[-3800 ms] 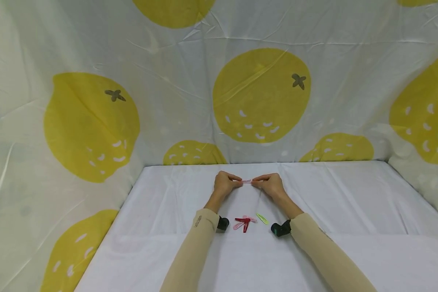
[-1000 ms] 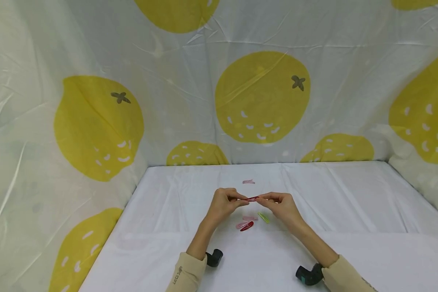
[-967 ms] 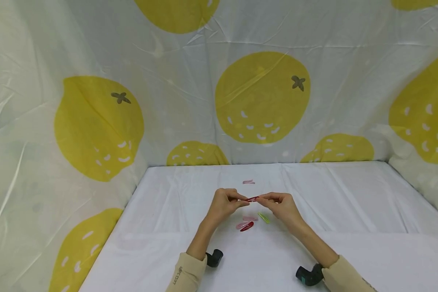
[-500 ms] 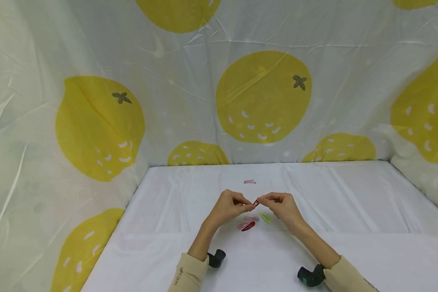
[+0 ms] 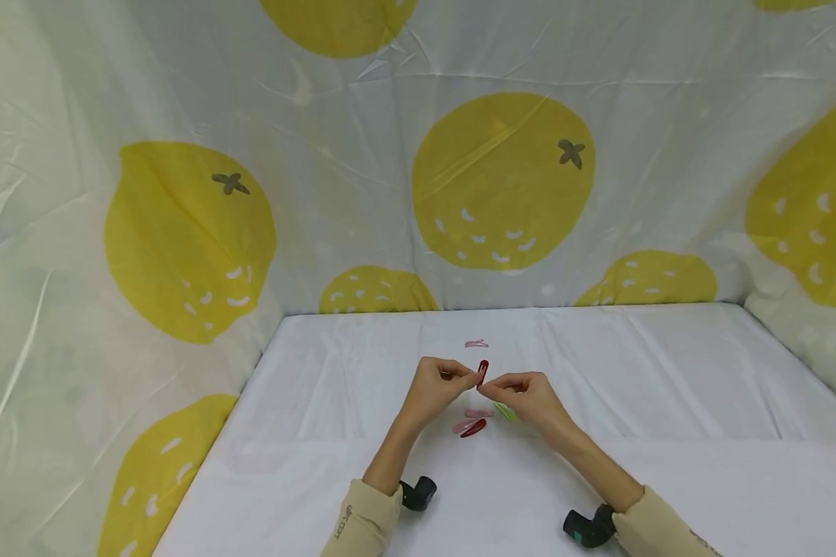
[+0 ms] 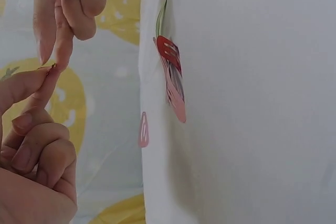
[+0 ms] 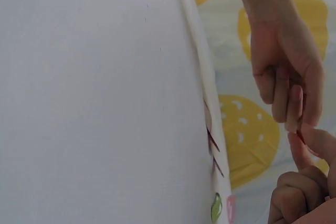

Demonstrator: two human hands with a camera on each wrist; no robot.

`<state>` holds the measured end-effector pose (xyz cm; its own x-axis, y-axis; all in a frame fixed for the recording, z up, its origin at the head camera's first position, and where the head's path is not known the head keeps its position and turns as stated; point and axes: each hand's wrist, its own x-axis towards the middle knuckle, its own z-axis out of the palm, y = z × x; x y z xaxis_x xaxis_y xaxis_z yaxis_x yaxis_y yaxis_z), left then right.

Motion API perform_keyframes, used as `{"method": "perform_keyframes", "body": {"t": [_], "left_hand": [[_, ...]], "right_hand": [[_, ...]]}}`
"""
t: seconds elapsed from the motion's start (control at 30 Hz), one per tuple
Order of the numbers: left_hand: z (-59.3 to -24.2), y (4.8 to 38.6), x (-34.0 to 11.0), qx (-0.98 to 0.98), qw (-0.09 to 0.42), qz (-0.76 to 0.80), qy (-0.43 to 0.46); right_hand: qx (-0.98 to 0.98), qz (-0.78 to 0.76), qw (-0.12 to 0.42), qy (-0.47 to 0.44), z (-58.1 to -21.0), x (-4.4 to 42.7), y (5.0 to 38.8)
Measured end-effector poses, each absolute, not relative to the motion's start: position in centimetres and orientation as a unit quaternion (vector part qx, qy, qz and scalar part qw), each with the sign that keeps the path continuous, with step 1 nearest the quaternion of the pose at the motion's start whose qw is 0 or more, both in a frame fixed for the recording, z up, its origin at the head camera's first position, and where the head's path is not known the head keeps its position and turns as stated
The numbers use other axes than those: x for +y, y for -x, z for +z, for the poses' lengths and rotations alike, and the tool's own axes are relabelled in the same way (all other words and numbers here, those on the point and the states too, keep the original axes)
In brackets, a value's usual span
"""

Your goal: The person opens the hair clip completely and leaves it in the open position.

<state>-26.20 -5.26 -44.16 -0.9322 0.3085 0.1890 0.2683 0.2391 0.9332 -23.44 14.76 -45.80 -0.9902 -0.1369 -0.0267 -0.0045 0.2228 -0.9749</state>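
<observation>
A red snap hair clip point(image 5: 484, 370) stands nearly upright between my two hands above the table. My left hand point(image 5: 435, 388) pinches its lower part between thumb and forefinger. The fingertips of my right hand point(image 5: 529, 401) meet at its bottom end and pinch there. In the left wrist view only a speck of the clip point(image 6: 54, 66) shows between the fingers. Below the hands lie a second red clip point(image 5: 474, 428), two pink clips point(image 5: 479, 413) and a green clip point(image 5: 505, 411), partly hidden by my right hand. Farther back lies another pink clip point(image 5: 477, 343), apart from the rest.
A white cloth covers the table point(image 5: 669, 387), whose back edge meets a hanging curtain point(image 5: 362, 193) printed with yellow lemons. Black camera mounts point(image 5: 420, 493) sit at both wrists, beside the beige sleeves point(image 5: 365, 518).
The held red clip has turned from lying sideways to nearly upright. Earlier, both hands were at the back around the pink clip, which now lies there alone; the red clip was picked up from the pile.
</observation>
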Motion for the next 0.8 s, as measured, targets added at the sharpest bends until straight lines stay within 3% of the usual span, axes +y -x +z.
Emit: {"method": "perform_keyframes", "body": {"t": [0.43,0.57,0.8], "left_hand": [[-44.5,26.0,-5.1,0.78,0.024,0.601,-0.172],[-44.6,26.1,-5.3,0.791,0.006,0.593,-0.149],[-44.3,26.5,-5.7,0.792,-0.004,0.603,-0.096]], "right_hand": [[0.775,-0.61,0.15,0.072,-45.3,15.4,23.2],[0.801,-0.588,0.088,0.07,-45.6,15.5,23.3],[0.823,-0.543,-0.084,0.148,-45.9,14.4,23.3]]}}
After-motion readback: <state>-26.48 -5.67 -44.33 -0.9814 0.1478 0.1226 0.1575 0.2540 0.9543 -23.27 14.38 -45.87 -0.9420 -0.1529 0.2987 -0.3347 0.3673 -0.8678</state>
